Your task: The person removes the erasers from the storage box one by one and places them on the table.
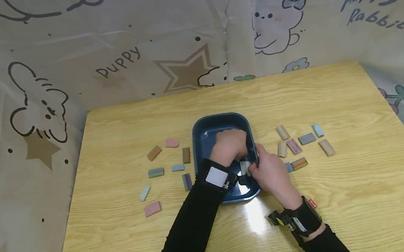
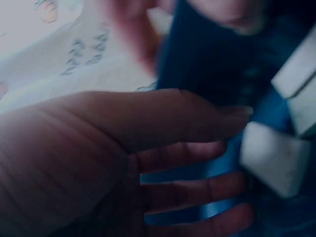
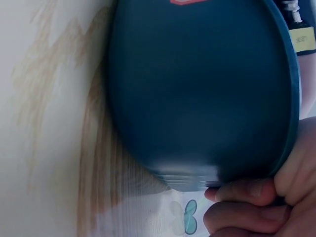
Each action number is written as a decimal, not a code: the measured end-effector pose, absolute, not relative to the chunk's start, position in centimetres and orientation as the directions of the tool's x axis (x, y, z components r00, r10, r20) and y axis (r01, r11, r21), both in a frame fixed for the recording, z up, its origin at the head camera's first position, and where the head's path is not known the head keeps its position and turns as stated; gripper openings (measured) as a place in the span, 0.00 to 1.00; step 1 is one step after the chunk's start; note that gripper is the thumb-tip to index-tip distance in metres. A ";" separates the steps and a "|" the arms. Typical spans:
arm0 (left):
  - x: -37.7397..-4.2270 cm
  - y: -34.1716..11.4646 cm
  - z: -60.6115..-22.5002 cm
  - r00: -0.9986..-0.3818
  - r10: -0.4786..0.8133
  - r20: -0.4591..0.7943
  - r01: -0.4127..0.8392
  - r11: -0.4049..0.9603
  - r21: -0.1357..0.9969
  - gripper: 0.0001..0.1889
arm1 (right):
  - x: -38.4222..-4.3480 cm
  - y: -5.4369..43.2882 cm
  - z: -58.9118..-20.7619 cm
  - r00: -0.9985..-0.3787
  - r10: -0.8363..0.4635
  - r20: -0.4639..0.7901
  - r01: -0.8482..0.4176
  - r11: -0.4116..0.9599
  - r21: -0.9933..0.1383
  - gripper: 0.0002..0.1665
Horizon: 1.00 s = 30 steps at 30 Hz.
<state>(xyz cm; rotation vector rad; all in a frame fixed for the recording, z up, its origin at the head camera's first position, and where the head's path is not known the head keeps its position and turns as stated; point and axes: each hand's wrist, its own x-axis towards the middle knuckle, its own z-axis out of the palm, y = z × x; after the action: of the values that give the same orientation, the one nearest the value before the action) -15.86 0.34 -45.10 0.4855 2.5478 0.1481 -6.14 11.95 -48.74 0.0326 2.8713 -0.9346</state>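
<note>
A dark blue rectangular tray [image 1: 199, 132] stands on the table. My left hand [image 1: 228, 144] reaches down inside it, knuckles up. In the left wrist view, the thumb [image 2: 197, 116] and fingers [image 2: 197, 192] extend toward a whitish block [image 2: 274, 158], fingertips close to its edge and nothing between them. More pale blocks [image 2: 298, 69] lie beside it in the tray, also seen as a pale block [image 1: 245, 168] in the head view. My right hand [image 1: 272, 172] grips the tray's right rim, fingers curled against the outer wall [image 3: 197, 108] in the right wrist view.
Left of the tray lie several small blocks, among them a pink block [image 1: 153, 209] and a brown block [image 1: 186, 155]. Several more lie to the right, including a grey block [image 1: 306, 139] and a striped block [image 1: 299, 163]. A printed curtain [image 1: 174, 31] hangs behind the table [image 1: 126, 246].
</note>
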 end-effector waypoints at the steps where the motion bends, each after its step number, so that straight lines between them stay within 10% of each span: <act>1: -15.8 0.4 -45.3 -0.796 0.357 -0.489 0.305 0.934 0.187 0.11 | -6.1 11.9 -48.7 -0.993 -0.017 -0.121 0.057 0.810 -0.584 0.37; 20: -10.2 -8.4 -38.7 -0.914 0.385 -0.131 0.333 0.894 0.300 0.16 | -6.2 11.7 -49.0 -0.995 -0.016 -0.098 0.044 0.812 -0.582 0.38; 30: -4.6 -18.9 -43.3 -0.973 0.217 -0.072 0.179 0.919 0.352 0.15 | -6.2 11.7 -48.9 -0.992 -0.013 -0.124 0.062 0.813 -0.578 0.39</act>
<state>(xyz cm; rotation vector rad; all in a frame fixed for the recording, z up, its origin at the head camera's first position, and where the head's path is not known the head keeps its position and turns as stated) -4.58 -18.95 -43.27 0.3077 2.9694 0.5285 -6.22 11.68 -48.89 0.0387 2.8740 -0.9231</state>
